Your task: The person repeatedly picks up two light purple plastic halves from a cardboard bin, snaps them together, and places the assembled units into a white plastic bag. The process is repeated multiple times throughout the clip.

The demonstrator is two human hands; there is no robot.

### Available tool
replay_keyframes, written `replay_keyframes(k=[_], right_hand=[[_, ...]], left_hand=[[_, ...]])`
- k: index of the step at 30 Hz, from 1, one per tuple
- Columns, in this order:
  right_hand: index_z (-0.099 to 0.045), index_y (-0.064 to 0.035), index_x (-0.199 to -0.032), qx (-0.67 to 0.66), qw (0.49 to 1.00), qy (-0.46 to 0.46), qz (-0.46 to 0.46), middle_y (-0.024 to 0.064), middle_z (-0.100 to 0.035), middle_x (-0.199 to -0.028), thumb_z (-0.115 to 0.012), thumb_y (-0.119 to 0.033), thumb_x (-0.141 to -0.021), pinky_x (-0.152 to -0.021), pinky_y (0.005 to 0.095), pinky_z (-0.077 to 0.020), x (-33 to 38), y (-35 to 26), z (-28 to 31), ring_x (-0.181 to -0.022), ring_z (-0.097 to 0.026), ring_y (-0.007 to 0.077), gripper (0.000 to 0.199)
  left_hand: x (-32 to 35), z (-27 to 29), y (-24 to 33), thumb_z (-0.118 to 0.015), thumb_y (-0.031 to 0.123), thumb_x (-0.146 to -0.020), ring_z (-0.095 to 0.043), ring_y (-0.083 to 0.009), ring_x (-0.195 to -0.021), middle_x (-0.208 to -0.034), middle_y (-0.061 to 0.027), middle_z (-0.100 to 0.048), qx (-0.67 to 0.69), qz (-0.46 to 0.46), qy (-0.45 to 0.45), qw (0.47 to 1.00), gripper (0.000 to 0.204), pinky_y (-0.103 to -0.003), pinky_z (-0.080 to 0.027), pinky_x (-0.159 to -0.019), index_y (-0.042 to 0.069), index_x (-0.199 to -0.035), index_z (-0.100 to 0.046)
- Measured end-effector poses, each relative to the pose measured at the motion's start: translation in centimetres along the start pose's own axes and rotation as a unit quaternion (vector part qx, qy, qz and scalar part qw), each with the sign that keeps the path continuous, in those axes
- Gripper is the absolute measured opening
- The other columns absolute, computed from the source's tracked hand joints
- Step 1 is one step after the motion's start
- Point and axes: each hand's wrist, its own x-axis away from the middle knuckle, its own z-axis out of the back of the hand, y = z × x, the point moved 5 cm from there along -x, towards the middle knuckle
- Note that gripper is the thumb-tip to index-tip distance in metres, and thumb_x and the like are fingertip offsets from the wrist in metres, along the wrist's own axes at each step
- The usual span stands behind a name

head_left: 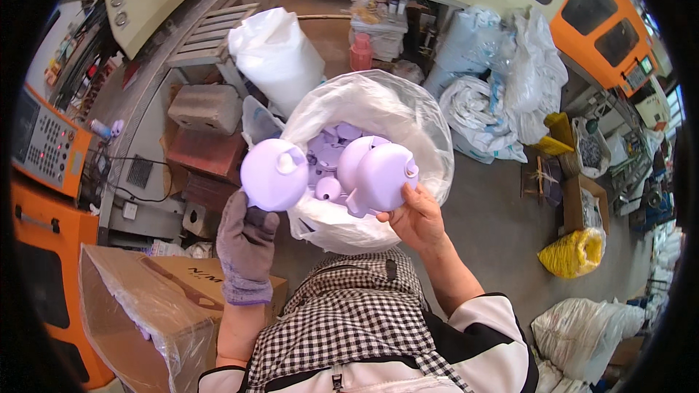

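Observation:
My left hand (pixel 245 251), in a grey-purple knit glove, grips a round lavender plastic piece (pixel 271 183) by its lower edge; a small white-lit opening shows near its top right. In my bare right hand (pixel 421 222), thumb and fingers pinch the edge of another lavender piece (pixel 380 178), domed, with a short tab and a small hole. A similar rounded shape (pixel 351 159) overlaps behind it; I cannot tell whether it is held too. Below both hands stands a bin lined with a clear plastic bag (pixel 431 138), containing several smaller lavender parts (pixel 328 158) and a small lavender ball-like piece (pixel 328 188).
An open cardboard box (pixel 186 291) with a plastic liner stands at my left, before an orange machine panel (pixel 47 142). A full white sack (pixel 275 54) is beyond the bin. White bags (pixel 480 113) and a yellow sack (pixel 574 253) lie on the right.

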Motion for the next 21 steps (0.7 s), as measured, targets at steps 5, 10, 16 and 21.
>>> replay_keyframes(k=[5,10,16,21], right_hand=[[-0.038,0.0046,-0.142,-0.05,0.998,0.02,-0.014,0.0179,-0.055,-0.134,-0.046,-0.021,-0.104,-0.09,0.0433,-0.0587,-0.1,-1.3,1.2,-0.113,-0.063,0.0287,0.047],[-0.036,0.0063,-0.143,-0.057,0.997,0.032,-0.027,0.0199,-0.053,-0.136,-0.047,-0.015,-0.102,-0.095,0.0457,-0.056,-0.6,-1.8,1.1,-0.117,-0.061,0.031,0.048],[-0.034,0.0088,-0.143,-0.031,0.996,0.068,-0.041,0.0223,-0.051,-0.138,-0.052,-0.006,-0.095,-0.099,0.0473,-0.0539,-1.4,-2.0,1.0,-0.122,-0.058,0.0328,0.054],[-0.034,0.0081,-0.143,-0.02,0.996,0.076,-0.05,0.0214,-0.051,-0.137,-0.055,-0.003,-0.093,-0.1,0.0468,-0.0535,-2.1,-1.7,1.3,-0.123,-0.056,0.0318,0.055]], left_hand=[[-2.2,-1.9,-3.4,-0.054,0.019,-0.101,-0.062,-0.0111,-0.093,-0.101,-0.0015,-0.065,0.045,0.085,0.024,0.995,0.023,-0.03,-0.058,-0.077,0.004,-0.116,-0.061],[-3.5,-1.7,-5.7,-0.05,0.016,-0.101,-0.063,-0.0145,-0.09,-0.101,-0.0058,-0.065,0.07,0.123,-0.037,0.989,0.024,-0.034,-0.059,-0.085,0.001,-0.117,-0.06],[-4.5,-2.0,-6.8,-0.053,0.016,-0.1,-0.063,-0.0161,-0.084,-0.1,-0.0065,-0.065,0.058,0.152,-0.002,0.987,0.021,-0.036,-0.059,-0.086,0.002,-0.114,-0.062],[-5.5,-1.1,-7.8,-0.058,0.015,-0.098,-0.066,-0.0192,-0.084,-0.105,-0.0103,-0.067,0.095,0.16,-0.014,0.983,0.02,-0.038,-0.06,-0.087,0.0,-0.112,-0.061]])
